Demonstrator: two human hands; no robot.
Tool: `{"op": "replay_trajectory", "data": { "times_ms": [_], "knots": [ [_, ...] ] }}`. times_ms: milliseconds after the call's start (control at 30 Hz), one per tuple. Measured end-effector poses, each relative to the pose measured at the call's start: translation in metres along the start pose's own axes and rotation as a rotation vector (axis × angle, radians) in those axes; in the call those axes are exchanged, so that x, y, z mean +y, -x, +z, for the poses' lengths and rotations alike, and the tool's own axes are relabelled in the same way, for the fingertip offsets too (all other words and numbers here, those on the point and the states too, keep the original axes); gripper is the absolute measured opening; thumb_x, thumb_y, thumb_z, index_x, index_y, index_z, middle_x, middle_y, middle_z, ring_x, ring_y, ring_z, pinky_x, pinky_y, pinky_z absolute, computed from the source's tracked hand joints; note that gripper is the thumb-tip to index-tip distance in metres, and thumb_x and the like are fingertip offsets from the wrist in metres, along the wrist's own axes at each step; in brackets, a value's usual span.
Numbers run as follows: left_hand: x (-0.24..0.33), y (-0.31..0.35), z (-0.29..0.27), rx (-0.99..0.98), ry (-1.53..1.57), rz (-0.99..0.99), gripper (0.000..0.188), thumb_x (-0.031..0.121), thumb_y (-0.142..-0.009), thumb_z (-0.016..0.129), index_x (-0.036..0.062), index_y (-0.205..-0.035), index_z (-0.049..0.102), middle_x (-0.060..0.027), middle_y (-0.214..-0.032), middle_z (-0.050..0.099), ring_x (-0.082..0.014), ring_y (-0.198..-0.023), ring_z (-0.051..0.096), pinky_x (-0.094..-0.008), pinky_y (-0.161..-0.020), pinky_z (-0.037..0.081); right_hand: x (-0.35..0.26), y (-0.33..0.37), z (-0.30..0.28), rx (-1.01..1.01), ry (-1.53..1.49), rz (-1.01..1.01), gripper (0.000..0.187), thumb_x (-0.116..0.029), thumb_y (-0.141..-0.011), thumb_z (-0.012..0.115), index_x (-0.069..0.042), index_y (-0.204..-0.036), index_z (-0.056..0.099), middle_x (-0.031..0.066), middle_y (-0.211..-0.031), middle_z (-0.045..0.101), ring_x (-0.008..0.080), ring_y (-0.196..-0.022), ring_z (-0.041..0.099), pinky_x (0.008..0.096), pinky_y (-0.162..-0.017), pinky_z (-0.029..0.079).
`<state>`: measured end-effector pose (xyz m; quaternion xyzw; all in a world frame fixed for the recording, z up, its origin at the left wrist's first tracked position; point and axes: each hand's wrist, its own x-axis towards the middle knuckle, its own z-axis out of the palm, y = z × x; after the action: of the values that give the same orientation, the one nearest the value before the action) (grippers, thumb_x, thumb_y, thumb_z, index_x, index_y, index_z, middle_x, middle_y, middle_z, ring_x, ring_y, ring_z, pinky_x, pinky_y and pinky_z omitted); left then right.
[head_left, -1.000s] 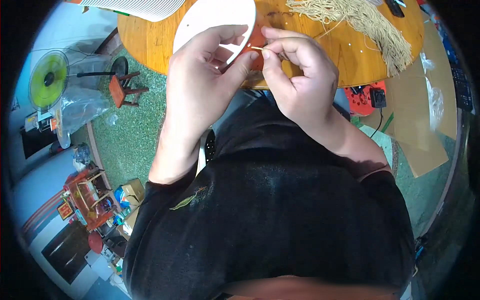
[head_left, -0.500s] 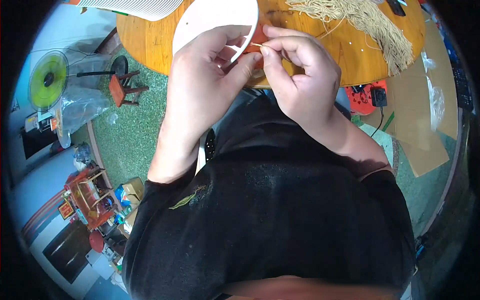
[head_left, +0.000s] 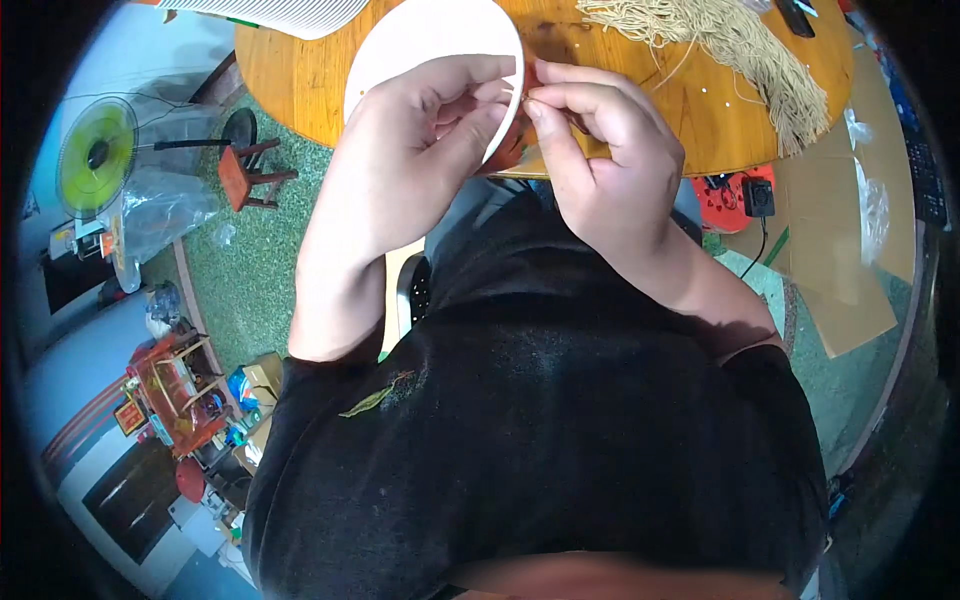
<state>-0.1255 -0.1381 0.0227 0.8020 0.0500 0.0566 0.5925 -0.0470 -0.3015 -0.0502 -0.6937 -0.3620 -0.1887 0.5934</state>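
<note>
A white round disc [head_left: 430, 38] with a thin rim stands tilted over the near side of the wooden table. My left hand [head_left: 415, 140] is closed round its lower right part, thumb and fingers gripping near the rim. Right beside that rim, my right hand [head_left: 620, 140] pinches a thin beige cord end between thumb and forefinger; hardly any of it shows now. An orange-red surface partly shows behind the disc's edge, its kind hidden by my hands. A bundle of beige cords [head_left: 745, 65] lies on the table at the far right.
The round wooden table [head_left: 290, 85] has a ribbed white item [head_left: 280, 12] at its far left and a dark object [head_left: 795, 18] at its far right. A red stool with a black adapter [head_left: 758, 196] and cardboard [head_left: 840, 240] are at right; a fan [head_left: 97, 158] and small chair [head_left: 240, 180] at left.
The disc has turned slightly and shifted right, and my left thumb has drawn back onto it. The cord end visible at my right fingertips is now mostly hidden.
</note>
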Motion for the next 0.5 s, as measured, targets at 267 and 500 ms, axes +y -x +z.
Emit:
{"op": "replay_trajectory", "data": {
  "times_ms": [267,500],
  "knots": [
    [0.000,-0.005,0.004,0.020,-0.168,-0.044,0.013,0.008,-0.101,0.069,-0.0040,-0.105,0.073,-0.0041,-0.086,0.074,-0.0070,-0.081,0.067,-0.0240,-0.072,0.056,0.002,0.002,-0.002,0.001,0.001,-0.011,0.015,-0.004,-0.085,0.080,-0.002,-0.096,0.070,0.0134,-0.103,0.076,0.0298,-0.094,0.075,0.0367,-0.081,0.061],
    [-0.004,-0.004,0.005,0.081,-0.084,-0.035,0.014,0.009,-0.100,0.071,-0.0040,-0.103,0.072,-0.0042,-0.083,0.073,-0.0076,-0.079,0.067,-0.0244,-0.069,0.055,-0.006,-0.005,-0.014,-0.135,-0.115,0.228,0.011,-0.004,-0.086,0.079,-0.002,-0.094,0.071,0.0107,-0.090,0.072,0.0251,-0.080,0.073,0.0328,-0.070,0.058]
  ]
}}
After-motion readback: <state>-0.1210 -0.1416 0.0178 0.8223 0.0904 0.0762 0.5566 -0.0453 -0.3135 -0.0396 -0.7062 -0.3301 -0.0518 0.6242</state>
